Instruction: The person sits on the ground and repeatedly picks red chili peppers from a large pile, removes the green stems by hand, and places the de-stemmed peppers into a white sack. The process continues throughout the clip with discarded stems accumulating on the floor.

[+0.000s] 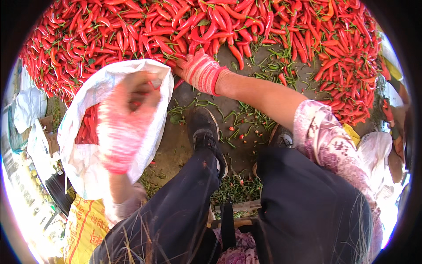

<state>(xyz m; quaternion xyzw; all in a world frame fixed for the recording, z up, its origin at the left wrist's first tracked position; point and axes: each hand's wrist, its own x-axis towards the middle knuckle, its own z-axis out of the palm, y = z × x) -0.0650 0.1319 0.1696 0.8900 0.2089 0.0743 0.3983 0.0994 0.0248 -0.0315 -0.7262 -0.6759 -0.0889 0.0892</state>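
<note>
A large heap of red chili peppers (132,33) spreads across the ground before me. To the left stands a white woven sack (168,95) with its mouth wide and red chilies inside. My left hand (127,122), in a red-and-white knit glove, is blurred over the sack's mouth; dark red shapes show by its fingers, but whether it holds chilies is unclear. My right hand (199,71), in a similar striped glove, touches the near edge of the heap beside the sack's rim. Its fingertips are partly hidden among the chilies, so its grip cannot be made out.
Green stems (242,122) and chili bits litter the ground around my black shoes (203,128). A yellow printed sack (82,227) lies at lower left, near white bags (29,107). At the right edge, part of another person (397,138) shows beside a white bag (376,148).
</note>
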